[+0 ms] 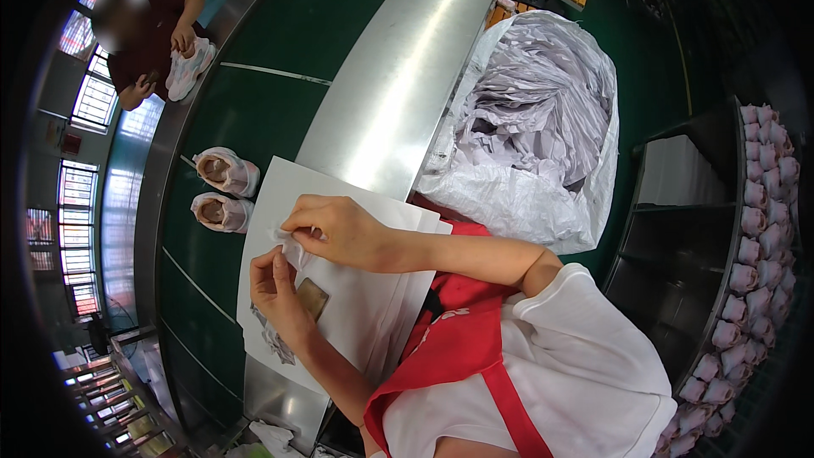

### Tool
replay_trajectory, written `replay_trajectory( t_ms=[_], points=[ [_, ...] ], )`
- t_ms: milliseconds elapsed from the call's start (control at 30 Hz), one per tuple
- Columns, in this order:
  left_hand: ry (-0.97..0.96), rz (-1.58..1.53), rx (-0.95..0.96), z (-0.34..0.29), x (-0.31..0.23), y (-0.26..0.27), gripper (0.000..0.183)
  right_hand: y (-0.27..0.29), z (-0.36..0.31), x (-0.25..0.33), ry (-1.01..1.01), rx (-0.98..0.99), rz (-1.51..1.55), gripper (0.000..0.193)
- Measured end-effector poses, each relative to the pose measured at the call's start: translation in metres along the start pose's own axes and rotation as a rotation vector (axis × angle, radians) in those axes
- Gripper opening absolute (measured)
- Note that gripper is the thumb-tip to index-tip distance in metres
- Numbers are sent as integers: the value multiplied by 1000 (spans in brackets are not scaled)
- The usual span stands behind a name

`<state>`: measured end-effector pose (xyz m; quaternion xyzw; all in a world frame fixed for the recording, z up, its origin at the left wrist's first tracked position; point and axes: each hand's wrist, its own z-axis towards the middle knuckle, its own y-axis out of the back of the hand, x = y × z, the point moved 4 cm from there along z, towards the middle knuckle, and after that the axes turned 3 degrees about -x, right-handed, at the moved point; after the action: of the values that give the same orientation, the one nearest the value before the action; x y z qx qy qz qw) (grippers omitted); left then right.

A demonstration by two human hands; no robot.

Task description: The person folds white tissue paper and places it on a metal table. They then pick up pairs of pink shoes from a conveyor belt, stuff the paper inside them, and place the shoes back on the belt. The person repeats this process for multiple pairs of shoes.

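Over a stack of large white paper sheets [360, 293], both my hands are close together with their fingertips pinched. Between them is a small, thin white crumpled piece [293, 251], perhaps tissue or film; its exact kind is unclear. My right hand [343, 233] grips it from the far side, thumb and forefinger together. My left hand [280, 293] pinches its nearer edge. Beside my left wrist a small flat brownish rectangular block [313, 298] lies on the paper. A crumpled silvery-grey piece [276, 344] is partly covered by my left forearm.
Two pale pink shoes [225, 191] stand on the green conveyor belt [271, 110] beyond the paper. A metal ledge [381, 93] runs alongside. At right are a white sack [530, 195] of crumpled paper and a rack [678, 280] beside many shoes. Across the belt, a person [148, 42] handles shoes.
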<state>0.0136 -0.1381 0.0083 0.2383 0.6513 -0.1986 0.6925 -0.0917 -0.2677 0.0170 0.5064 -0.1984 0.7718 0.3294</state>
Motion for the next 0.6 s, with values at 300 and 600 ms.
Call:
replay_trajectory(
  t_ms=[300, 600],
  points=[
    [-63, -239, -59, 2, 0, -5, 17, 3, 8, 2, -170, -13, 17, 19],
    [21, -30, 63, -34, -17, 18, 22, -17, 8, 17, -327, 147, 245, 24]
  ],
)
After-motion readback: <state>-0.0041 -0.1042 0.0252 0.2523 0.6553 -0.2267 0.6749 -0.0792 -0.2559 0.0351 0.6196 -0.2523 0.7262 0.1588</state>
